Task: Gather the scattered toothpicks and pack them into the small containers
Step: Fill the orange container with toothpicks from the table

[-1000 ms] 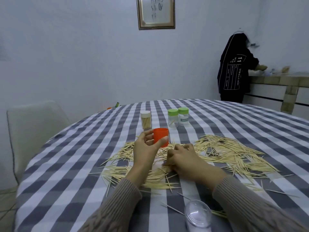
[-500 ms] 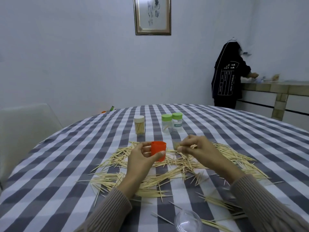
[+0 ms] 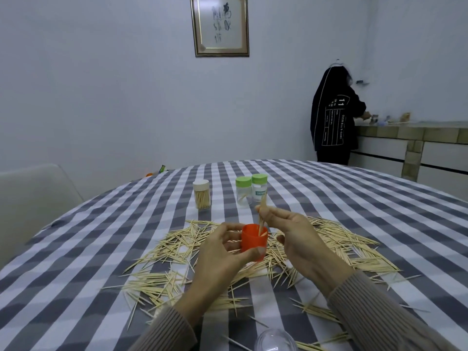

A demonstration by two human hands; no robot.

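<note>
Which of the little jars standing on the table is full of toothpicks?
The jar with the white lid, standing left of the two green-lidded jars. It is packed with toothpicks, while the left green one looks nearly empty and a label hides the other's inside.

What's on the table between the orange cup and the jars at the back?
In the head view, scattered toothpicks lie near the orange cup; then bare checked tablecloth up to the jars.

- Location type: domestic dining room.
- Round counter (image 3: 329,198) with grey-and-white checked cloth fills the foreground.
- Pale upholstered chair (image 3: 33,198) stands at its left edge.
- Framed calligraphy (image 3: 219,25) hangs on the plain white wall.
- Tiled ledge (image 3: 415,133) runs along the right wall; a person in a dark printed jacket (image 3: 333,117) stands at it.
</note>
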